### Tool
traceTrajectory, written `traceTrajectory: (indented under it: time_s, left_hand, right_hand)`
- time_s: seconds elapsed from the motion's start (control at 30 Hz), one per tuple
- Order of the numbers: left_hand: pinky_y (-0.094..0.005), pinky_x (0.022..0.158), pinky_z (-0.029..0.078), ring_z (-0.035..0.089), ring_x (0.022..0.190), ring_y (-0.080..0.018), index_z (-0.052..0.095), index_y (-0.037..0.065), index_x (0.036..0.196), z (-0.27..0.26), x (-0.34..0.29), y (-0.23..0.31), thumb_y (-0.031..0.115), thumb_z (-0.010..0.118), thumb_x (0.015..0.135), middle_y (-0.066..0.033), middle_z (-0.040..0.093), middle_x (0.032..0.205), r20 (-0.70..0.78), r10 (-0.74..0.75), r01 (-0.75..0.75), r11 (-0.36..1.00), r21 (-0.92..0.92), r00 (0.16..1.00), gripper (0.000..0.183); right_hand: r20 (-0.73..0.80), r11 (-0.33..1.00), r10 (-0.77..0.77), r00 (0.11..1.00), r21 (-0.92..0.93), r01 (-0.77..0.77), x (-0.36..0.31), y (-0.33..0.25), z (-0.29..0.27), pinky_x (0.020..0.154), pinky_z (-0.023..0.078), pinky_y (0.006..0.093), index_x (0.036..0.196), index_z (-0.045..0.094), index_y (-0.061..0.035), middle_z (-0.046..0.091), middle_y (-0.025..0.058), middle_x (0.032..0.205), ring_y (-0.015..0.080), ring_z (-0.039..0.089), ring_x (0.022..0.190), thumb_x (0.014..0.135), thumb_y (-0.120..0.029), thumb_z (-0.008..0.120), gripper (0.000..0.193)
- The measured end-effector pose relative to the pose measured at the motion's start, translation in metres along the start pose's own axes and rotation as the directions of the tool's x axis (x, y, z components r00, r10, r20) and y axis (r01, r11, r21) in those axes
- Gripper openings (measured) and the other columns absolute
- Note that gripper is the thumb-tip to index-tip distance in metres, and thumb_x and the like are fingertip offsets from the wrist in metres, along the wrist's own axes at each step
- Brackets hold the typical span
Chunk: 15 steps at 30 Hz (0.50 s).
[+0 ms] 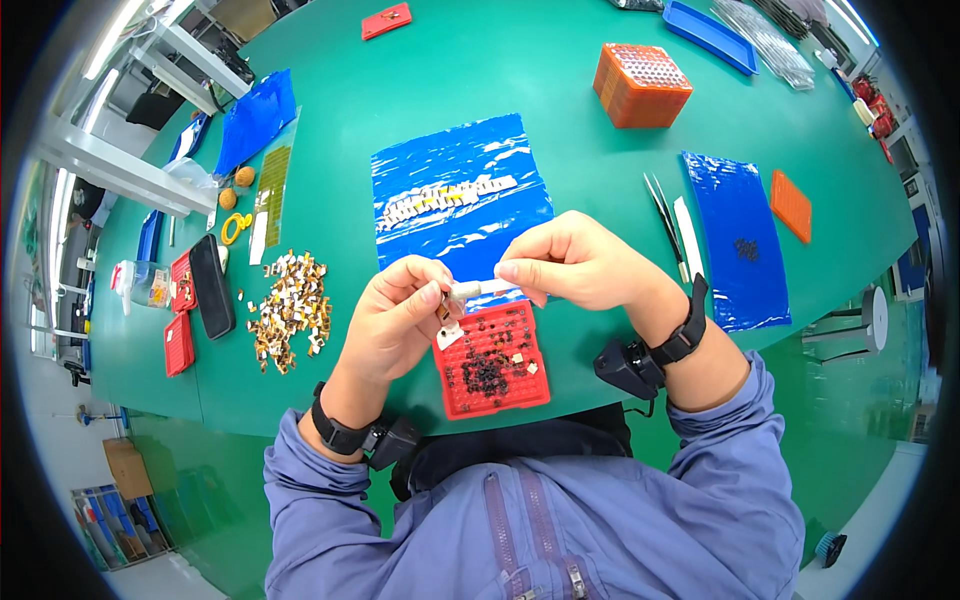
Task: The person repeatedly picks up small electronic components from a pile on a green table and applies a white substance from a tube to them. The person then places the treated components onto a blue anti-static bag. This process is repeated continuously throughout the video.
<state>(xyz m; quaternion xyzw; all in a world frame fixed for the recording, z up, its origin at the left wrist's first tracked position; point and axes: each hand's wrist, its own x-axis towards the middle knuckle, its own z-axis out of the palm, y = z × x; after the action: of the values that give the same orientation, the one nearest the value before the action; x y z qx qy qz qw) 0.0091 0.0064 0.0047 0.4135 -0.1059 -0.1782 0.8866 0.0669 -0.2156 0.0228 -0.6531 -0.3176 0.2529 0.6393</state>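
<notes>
My left hand [392,318] pinches a small brown-and-white part [446,310] between thumb and fingertips, above the near red tray. My right hand [585,265] is closed on a slim white piece [484,287] that reaches across to the left fingertips; its exact kind is too small to tell. Beneath both hands, the red tray [452,398] has a dimpled face strewn with many tiny dark pieces and a few pale ones. Just beyond lies a blue film sheet [440,150] bearing a row of small white and yellow parts [445,200].
A heap of small brown-and-white parts [290,310] lies left, beside a black phone [211,287] and yellow scissors [235,228]. To the right are tweezers [664,220], a second blue sheet [735,210] with dark bits, and a stack of orange trays [640,95].
</notes>
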Motion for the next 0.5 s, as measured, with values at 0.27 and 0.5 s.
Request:
traceTrajectory:
  time_s: [0.27, 0.5]
  left_hand:
    - [-0.0255, 0.068, 0.048, 0.059, 0.077, -0.0149, 0.049, 0.005, 0.092, -0.004, 0.002, -0.005, 0.009, 0.054, 0.088, -0.0068, 0.057, 0.083, 0.053, -0.017, 0.019, 0.999, -0.036, 0.998, 0.008]
    - [-0.0272, 0.061, 0.041, 0.053, 0.069, -0.014, 0.043, 0.009, 0.085, -0.001, 0.0, -0.003, 0.022, 0.055, 0.089, -0.0038, 0.053, 0.075, -0.001, -0.089, 0.089, 0.996, 0.01, 0.996, 0.018]
  right_hand:
    - [0.026, 0.999, -0.017, 1.0, 0.029, 0.016, -0.001, 0.0, 0.001, 0.05, 0.037, 0.0195, 0.089, 0.061, 0.0004, 0.056, -0.0013, 0.063, 0.0038, 0.048, 0.056, 0.087, -0.018, 0.059, 0.019]
    - [0.072, 0.996, 0.082, 0.994, -0.045, -0.079, -0.002, -0.014, 0.001, 0.053, 0.037, 0.0168, 0.09, 0.059, 0.0005, 0.056, -0.0025, 0.07, 0.0022, 0.048, 0.061, 0.083, -0.01, 0.064, 0.014]
